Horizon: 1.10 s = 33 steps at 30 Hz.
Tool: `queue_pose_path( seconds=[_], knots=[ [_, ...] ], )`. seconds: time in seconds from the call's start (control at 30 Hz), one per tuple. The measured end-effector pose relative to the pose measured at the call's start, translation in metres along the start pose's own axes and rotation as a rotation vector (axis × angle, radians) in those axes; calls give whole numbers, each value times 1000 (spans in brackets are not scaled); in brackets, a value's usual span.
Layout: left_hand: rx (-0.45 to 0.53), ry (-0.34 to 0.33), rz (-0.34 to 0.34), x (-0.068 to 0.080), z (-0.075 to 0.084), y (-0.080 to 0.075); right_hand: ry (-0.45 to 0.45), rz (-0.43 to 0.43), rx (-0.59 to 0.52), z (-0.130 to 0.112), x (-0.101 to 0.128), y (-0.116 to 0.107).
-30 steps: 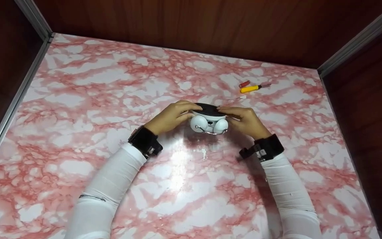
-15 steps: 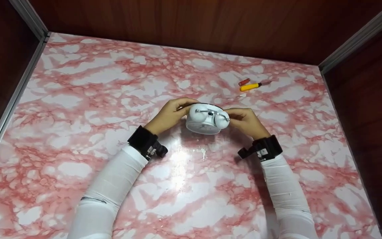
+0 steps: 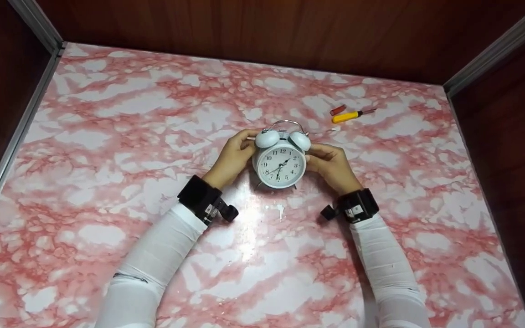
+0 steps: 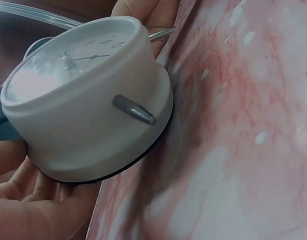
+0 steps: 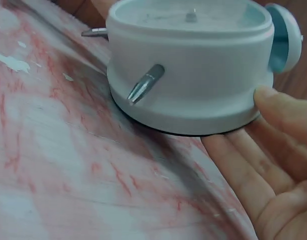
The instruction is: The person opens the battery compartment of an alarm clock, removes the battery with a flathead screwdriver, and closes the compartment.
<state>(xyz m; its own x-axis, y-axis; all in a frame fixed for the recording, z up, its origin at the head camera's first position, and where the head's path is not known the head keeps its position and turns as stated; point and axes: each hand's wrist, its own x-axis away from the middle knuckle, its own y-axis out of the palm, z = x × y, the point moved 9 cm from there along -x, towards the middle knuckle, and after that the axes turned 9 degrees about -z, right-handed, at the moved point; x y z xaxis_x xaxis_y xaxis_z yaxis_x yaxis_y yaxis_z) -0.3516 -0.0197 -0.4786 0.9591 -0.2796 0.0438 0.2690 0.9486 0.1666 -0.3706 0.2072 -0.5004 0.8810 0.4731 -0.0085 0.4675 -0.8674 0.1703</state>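
Between both hands is a white twin-bell alarm clock, its dial of black numerals facing up toward the head camera. Two bells and a thin wire handle top it. My left hand grips the clock's left side, thumb on the casing and fingers behind the back. On the opposite side my right hand holds it the same way, as the right wrist view shows with the thumb on the casing and fingers under the dark back edge. Two short metal legs stick out from the clock's lower side.
A yellow-handled screwdriver lies on the red-and-white marbled table behind and right of the clock. Beside it is a small red cylinder, possibly a battery. Dark wood panels wall in the back and sides.
The hands have tilted the clock, so its black back has turned out of sight and its dial has come into view. The bells and handle have swung toward the far side.
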Motion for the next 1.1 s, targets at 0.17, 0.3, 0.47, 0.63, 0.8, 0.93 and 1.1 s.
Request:
queue_pose_path(
  seconds=[0.17, 0.3, 0.47, 0.63, 0.8, 0.93, 1.1],
  knots=[
    [125, -70, 48, 1, -10, -2, 37, 16, -45, -1, -1, 6],
    [168, -112, 25, 2, -12, 1, 84, 31, -81, -1, 0, 10],
    [41, -93, -60, 3, -8, 6, 143, 48, 16, -1, 2, 14],
    [-155, -45, -65, -1, -5, 5, 121, 88, 79, -2, 1, 14],
    [-180, -94, -14, -3, -11, 1, 112, 113, 70, 1, 1, 14],
    [-212, -113, 16, -4, -14, 1, 133, 151, 67, 4, 2, 15],
    [-313, -120, 52, -3, -15, 0, 138, 219, 74, 2, 2, 19]
  ],
)
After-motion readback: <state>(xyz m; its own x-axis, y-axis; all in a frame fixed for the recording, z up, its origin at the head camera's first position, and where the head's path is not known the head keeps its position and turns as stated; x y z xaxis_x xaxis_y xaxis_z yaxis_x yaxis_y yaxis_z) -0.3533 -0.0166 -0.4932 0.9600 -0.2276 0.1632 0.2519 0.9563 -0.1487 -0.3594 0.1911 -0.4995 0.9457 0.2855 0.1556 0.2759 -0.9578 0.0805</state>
